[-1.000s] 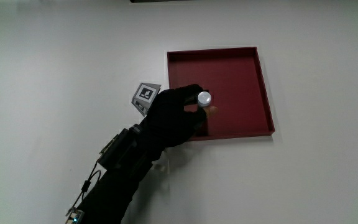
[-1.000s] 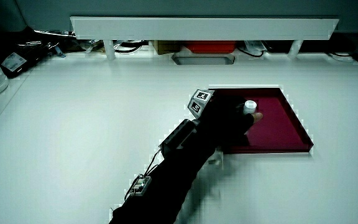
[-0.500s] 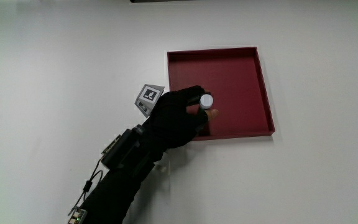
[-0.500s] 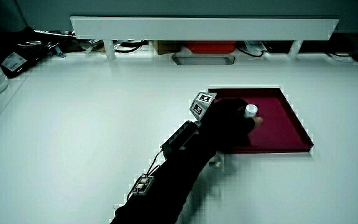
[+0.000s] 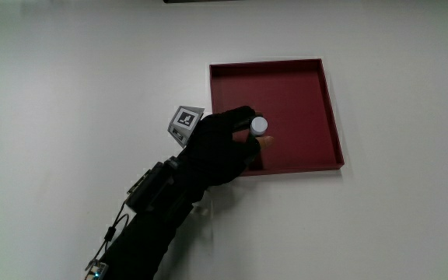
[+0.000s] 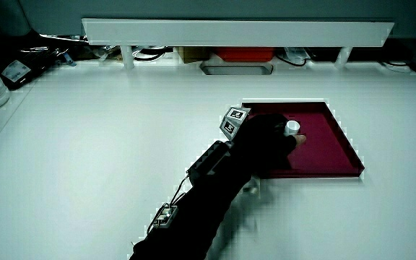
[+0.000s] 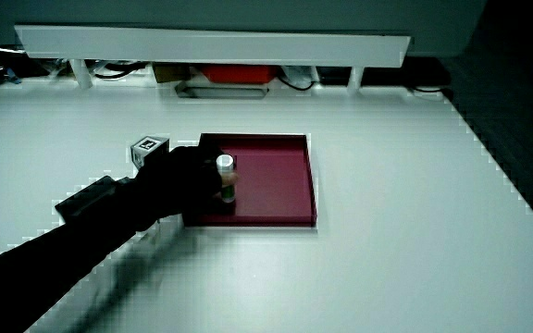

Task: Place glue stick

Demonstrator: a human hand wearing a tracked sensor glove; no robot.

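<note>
Hand: the hand [image 5: 222,146] is closed around the glue stick [image 5: 258,124], holding it upright, cap on top.
Glue stick: inside the red tray [image 5: 317,93], near the tray wall closest to the person; in a side view [image 7: 227,179] its base seems on or just above the tray floor.
Tray: lies on the white surface [image 5: 68,70], nothing else in it.
Advice: I think the hand should lower straight, feel the base rest flat, then open the fingers slowly so the stick does not tip.

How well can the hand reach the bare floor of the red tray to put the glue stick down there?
Probably well: the hand already holds the glue stick upright over the red tray, and nothing else lies in the tray.
</note>
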